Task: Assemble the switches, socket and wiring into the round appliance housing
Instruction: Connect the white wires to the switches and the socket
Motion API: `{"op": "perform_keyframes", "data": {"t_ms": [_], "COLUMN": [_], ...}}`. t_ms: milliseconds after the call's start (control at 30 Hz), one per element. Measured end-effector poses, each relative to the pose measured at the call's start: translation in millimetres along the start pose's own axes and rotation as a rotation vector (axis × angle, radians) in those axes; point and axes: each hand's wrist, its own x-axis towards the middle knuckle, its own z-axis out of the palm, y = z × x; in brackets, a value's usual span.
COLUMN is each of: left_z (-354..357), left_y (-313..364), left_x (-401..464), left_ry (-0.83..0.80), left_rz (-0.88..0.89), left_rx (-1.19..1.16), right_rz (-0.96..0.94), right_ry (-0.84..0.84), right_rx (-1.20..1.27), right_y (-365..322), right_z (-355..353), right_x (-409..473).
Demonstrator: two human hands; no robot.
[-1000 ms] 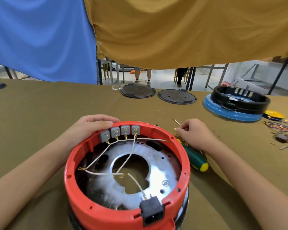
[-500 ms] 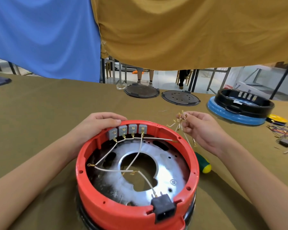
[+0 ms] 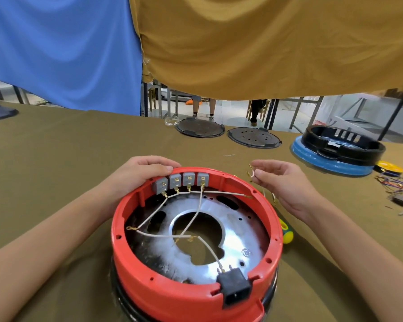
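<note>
The round red housing [image 3: 135, 273] stands upside down in front of me, with a shiny metal plate [image 3: 233, 231] inside. Several grey switches [image 3: 180, 181] sit in a row on its far rim. White wires [image 3: 197, 213] with brass terminals run from them across the plate to a black socket [image 3: 234, 288] at the near rim. My left hand [image 3: 140, 173] rests on the far left rim, fingers curled over the edge beside the switches. My right hand [image 3: 282, 182] hovers just right of the rim and pinches a bundle of loose white wires [image 3: 252, 172] with brass ends.
A green and yellow screwdriver [image 3: 286, 232] lies right of the housing, mostly behind my right wrist. Two dark round lids [image 3: 199, 129] lie at the far table edge. A black ring on a blue base [image 3: 340, 147] stands far right, with coloured wires [image 3: 398, 184] beside it.
My right hand picked up the loose wire bundle from the table beside the screwdriver and raised it next to the far right rim. My left hand stayed on the rim.
</note>
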Motion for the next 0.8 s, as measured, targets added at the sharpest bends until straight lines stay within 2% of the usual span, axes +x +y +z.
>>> {"op": "perform_keyframes", "data": {"t_ms": [67, 200, 267, 433, 567, 667, 800], "left_z": [0, 0, -1, -1, -1, 0, -2], "left_y": [0, 0, -1, 0, -1, -1, -2], "left_x": [0, 0, 1, 0, 1, 1, 1], "left_ry": [0.003, 0.0, -0.002, -0.006, -0.008, -0.006, -0.011], "left_rz": [-0.001, 0.003, -0.003, -0.005, -0.006, 0.0, 0.001], "left_rx": [-0.002, -0.009, -0.006, -0.008, 0.005, -0.007, 0.016], "right_rz": [-0.044, -0.264, -0.357, -0.364, -0.297, -0.235, -0.172], "right_ry": [0.029, 0.185, 0.258, 0.331, 0.329, 0.278, 0.21], "right_rx": [-0.101, -0.547, -0.633, -0.698, -0.583, -0.487, -0.49], "right_y": [1, 1, 2, 5, 7, 10, 14], "right_z": [0, 3, 2, -10, -13, -14, -13], "right_x": [-1, 0, 1, 7, 9, 9, 11]}}
